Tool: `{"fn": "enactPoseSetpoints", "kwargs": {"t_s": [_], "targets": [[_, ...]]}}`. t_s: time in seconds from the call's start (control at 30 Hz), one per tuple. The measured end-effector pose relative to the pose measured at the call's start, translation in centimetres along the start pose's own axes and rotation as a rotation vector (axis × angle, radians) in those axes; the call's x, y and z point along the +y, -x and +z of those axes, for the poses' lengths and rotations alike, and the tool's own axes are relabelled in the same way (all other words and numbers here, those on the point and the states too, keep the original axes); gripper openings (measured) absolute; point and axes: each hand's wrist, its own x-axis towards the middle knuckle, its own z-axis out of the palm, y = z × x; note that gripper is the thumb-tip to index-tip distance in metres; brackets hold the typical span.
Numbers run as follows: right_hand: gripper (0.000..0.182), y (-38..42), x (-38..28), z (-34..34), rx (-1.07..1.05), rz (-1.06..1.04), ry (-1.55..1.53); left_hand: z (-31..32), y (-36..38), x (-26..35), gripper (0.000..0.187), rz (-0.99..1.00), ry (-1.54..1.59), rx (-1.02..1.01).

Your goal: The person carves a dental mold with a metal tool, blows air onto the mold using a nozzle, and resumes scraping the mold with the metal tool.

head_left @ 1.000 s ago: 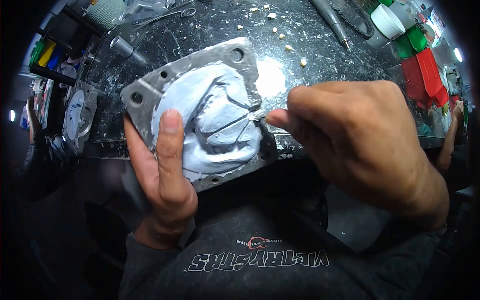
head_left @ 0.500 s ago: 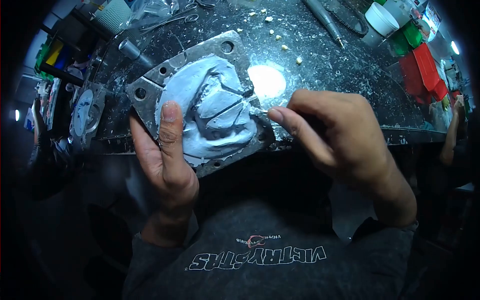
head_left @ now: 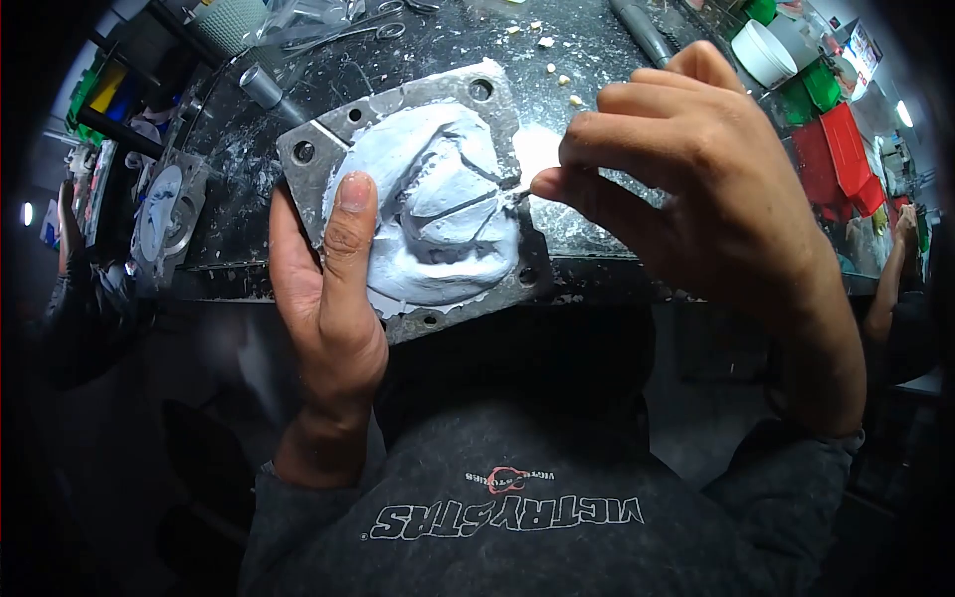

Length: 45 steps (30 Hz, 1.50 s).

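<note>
A grey metal plate with holes at its corners carries a pale plaster cast with raised shapes and straight grooves. My left hand grips the plate's left side, the thumb lying on the plaster and the fingers behind the metal. At the right edge of the plaster, my right hand pinches a small thin thing whose tip touches the end of a groove; it is mostly hidden by the fingers, and I cannot tell what it is.
Scissors-like tools and a metal cylinder lie at the back left. Small pale pieces dot the dark bench. A second metal plate stands left. White tub and red bin are right; people's arms show at both edges.
The plate and my left hand have shifted slightly right and up. My right hand has risen and turned, its fingers now higher above the bench, still pinching beside the plaster.
</note>
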Motion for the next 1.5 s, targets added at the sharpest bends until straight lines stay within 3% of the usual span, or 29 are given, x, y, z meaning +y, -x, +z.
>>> {"fn": "enactPoseSetpoints", "kwargs": {"t_s": [0.07,0.17,0.23,0.53,0.67,0.87,0.9,0.93,1.03,1.17,1.23,1.47,1.5], "targets": [[0.02,-0.5,-0.1,-0.1,0.038,-0.023,-0.032,0.0,0.0,0.0,0.033,0.009,-0.003,-0.003],[0.021,-2.6,-0.9,-2.7,-0.109,-0.104,0.157,-0.1,-0.1,-0.2,0.034,0.026,-0.007,-0.006],[0.026,-3.9,-0.6,-4.2,-0.539,-0.02,0.053,-0.1,-0.1,-0.3,0.034,0.033,-0.006,-0.002],[0.025,-3.9,0.4,-3.1,-0.421,-0.232,0.14,0.1,-0.1,-0.3,0.032,0.025,0.01,0.004],[0.024,-3.9,0.3,-3.1,-0.41,-0.218,0.103,0.0,-0.1,-0.1,0.031,0.023,-0.005,-0.015],[0.026,-4.7,0.0,-3.7,-0.542,-0.151,0.088,-0.7,-0.2,-0.4,0.04,-0.01,-0.028,-0.07],[0.026,-5.0,0.1,-3.6,-0.56,-0.178,-0.028,-0.6,-0.2,-0.4,0.04,-0.017,-0.01,-0.063],[0.026,-5.2,0.1,-3.6,-0.577,-0.204,-0.143,-0.3,-0.2,-0.2,0.04,-0.016,-0.01,-0.067],[0.026,-5.3,-0.6,-4.3,-0.6,-0.218,0.013,0.2,-0.1,0.3,0.031,-0.046,0.002,-0.016],[0.026,-5.8,-0.6,-5.3,-0.62,-0.185,-0.117,0.3,-0.2,0.2,0.032,-0.004,0.0,-0.025],[0.026,-5.6,-1.7,-5.0,-0.618,-0.154,0.205,0.2,-0.2,0.1,0.032,-0.006,0.004,-0.02],[0.025,-6.2,-1.3,-4.5,-0.658,-0.25,0.35,-0.6,-0.3,-0.2,0.035,-0.006,-0.039,-0.064],[0.025,-5.8,-0.7,-3.6,-0.53,-0.343,0.367,-0.7,-0.3,-0.3,0.038,-0.01,-0.063,-0.08]]}}
